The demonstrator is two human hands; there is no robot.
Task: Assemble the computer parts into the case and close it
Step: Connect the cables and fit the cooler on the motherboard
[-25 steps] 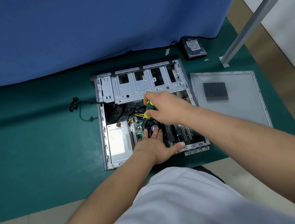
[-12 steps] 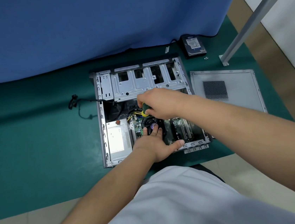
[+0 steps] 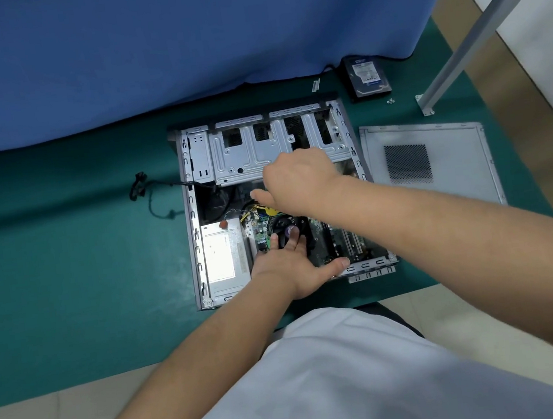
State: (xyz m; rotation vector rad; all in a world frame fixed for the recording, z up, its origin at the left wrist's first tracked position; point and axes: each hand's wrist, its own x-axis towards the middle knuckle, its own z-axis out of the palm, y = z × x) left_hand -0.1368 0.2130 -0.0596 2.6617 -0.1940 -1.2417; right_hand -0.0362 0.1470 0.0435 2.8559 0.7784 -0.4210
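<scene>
Both hands in case (image 3: pixel 193 218), right hand (image 3: pixel 299 179) shifted up, screwdriver (image 3: pixel 271 210) seemingly gripped

Left hand (image 3: pixel 290 264) flat, fingers spread; right hand (image 3: pixel 299 181) curled, arm extended.

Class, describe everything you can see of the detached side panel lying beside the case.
The side panel is a flat, roughly rectangular sheet of pale grey metal, lying flat on the green mat just right of the open case, apart from it. A dark square mesh vent sits in its upper left part. Its edges show a narrow folded rim with small notches. Neither hand touches it; the right forearm crosses in front of its near left corner.
</scene>
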